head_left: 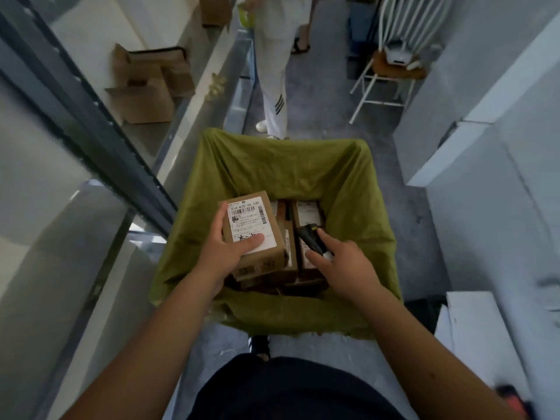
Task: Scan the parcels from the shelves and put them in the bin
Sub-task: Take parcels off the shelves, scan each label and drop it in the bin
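Observation:
My left hand (225,253) grips a small cardboard parcel (253,234) with a white barcode label on top, thumb on the label. It is held over the bin (357,189), which is lined with an olive-green bag. My right hand (342,262) holds a black handheld scanner (312,239), just right of the parcel and over the bin. Several more cardboard parcels (306,213) lie at the bottom of the bin, partly hidden by the held parcel and my hands.
Metal shelves (100,128) run along the left, with open cardboard boxes (145,95) on one level. A person in white trousers (274,86) stands beyond the bin. A white chair (394,68) stands at the back right. White blocks (485,153) line the right.

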`<action>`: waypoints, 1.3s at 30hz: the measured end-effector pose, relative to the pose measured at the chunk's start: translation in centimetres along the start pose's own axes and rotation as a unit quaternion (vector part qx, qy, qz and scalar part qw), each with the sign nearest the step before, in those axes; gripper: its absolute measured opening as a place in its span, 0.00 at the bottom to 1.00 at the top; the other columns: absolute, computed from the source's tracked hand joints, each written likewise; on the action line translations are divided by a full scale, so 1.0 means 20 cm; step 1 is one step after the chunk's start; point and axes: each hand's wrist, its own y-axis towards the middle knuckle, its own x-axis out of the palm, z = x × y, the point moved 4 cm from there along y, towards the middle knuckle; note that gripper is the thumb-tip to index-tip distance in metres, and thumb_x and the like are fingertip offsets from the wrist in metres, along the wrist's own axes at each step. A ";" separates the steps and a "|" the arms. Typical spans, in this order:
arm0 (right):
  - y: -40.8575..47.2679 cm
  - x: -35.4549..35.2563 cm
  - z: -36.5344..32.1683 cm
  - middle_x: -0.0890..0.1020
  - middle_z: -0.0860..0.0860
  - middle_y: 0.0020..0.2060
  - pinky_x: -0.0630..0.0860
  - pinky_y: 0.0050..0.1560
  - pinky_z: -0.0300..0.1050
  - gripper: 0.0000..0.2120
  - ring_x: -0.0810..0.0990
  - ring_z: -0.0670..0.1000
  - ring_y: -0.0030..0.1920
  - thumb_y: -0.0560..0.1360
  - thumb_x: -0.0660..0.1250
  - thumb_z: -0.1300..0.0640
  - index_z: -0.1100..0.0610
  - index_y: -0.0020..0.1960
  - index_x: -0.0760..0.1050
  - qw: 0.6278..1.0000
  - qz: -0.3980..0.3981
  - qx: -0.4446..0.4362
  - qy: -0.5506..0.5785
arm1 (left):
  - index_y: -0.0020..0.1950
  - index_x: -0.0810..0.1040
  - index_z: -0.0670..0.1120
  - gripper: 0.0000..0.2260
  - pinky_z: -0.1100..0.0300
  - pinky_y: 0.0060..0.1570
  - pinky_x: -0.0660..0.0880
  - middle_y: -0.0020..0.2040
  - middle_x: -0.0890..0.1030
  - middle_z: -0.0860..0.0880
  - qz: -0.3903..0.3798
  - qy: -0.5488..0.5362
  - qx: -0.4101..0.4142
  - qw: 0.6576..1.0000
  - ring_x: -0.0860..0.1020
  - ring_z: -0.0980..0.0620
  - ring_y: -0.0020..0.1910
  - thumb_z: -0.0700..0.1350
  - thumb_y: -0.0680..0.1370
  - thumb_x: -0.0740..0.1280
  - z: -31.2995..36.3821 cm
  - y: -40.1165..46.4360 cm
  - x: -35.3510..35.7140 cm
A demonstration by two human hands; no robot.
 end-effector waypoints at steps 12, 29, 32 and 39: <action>0.33 -0.07 0.05 0.73 0.56 0.66 0.78 0.54 0.50 0.34 0.78 0.53 0.54 0.80 0.62 0.33 0.38 0.82 0.56 0.985 0.033 0.169 0.020 | 0.84 0.56 0.61 0.50 0.45 0.70 0.72 0.78 0.68 0.51 -0.134 0.129 -0.088 0.979 0.69 0.46 0.75 0.44 0.71 0.83 -0.08 0.79 0.40; 0.21 -0.04 0.26 0.74 0.58 0.64 0.77 0.61 0.57 0.33 0.77 0.59 0.60 0.79 0.61 0.31 0.35 0.81 0.57 0.959 0.033 0.276 0.046 | 0.84 0.57 0.55 0.43 0.42 0.71 0.73 0.79 0.69 0.47 -0.140 0.178 -0.130 0.965 0.71 0.42 0.75 0.41 0.76 0.78 -0.32 1.04 0.79; 0.20 -0.03 0.26 0.74 0.56 0.62 0.78 0.58 0.55 0.33 0.78 0.58 0.57 0.79 0.61 0.31 0.35 0.81 0.57 0.961 0.033 0.271 0.043 | 0.84 0.59 0.55 0.39 0.42 0.71 0.73 0.79 0.70 0.47 -0.148 0.163 -0.138 0.966 0.73 0.43 0.74 0.44 0.78 0.76 -0.32 1.06 0.77; 0.19 0.01 0.25 0.73 0.53 0.59 0.80 0.56 0.57 0.33 0.78 0.55 0.52 0.78 0.61 0.30 0.34 0.80 0.57 0.966 0.017 0.254 0.035 | 0.84 0.59 0.51 0.39 0.43 0.75 0.67 0.81 0.66 0.46 -0.174 0.261 -0.084 0.946 0.66 0.43 0.79 0.52 0.79 0.75 -0.27 0.98 0.67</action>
